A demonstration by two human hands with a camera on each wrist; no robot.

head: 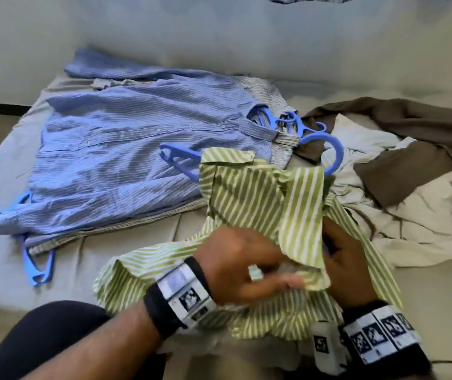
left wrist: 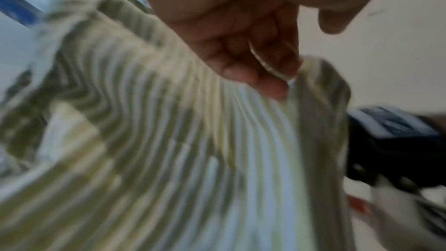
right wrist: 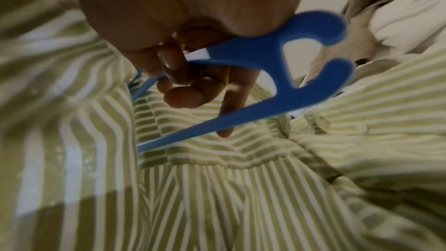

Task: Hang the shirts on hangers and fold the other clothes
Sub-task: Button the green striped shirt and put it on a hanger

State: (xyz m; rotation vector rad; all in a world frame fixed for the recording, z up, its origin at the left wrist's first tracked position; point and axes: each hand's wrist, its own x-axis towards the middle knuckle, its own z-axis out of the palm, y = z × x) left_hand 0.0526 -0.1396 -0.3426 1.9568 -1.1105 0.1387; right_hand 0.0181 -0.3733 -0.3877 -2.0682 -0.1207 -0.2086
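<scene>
Green-striped shirt [head: 257, 204] lies bunched on the bed [head: 137, 259] right in front of me, beside the blue shirts [head: 126, 160] that already sit on hangers. My left hand [head: 241, 267] pinches a fold of the shirt's cloth, fingers [left wrist: 253, 75] curled tight on it in the left wrist view. My right hand [head: 348, 267] is tucked inside the shirt, and its fingers [right wrist: 173, 68] are curled round a blue hanger [right wrist: 277, 60] near the neck, just below the hook.

As I judge it, the step in hand is threading this hanger into the shirt so both shoulders seat on its arms. To do it well I should hold the collar opening wide with my left hand and feed one hanger arm into its shoulder first. Then I would tilt the hanger and slip the other arm across, rather than forcing both at once. The cloth is light and crumpled, so it will likely snag on the arm tip unless I lift it clear. The hook [head: 331, 152] already pokes out past the far edge of the shirt in the head view. I should make sure it comes out through the neck and not a sleeve; I cannot tell which opening that is. A heap of brown and white clothes [head: 400, 171] waits to my right for folding.
</scene>
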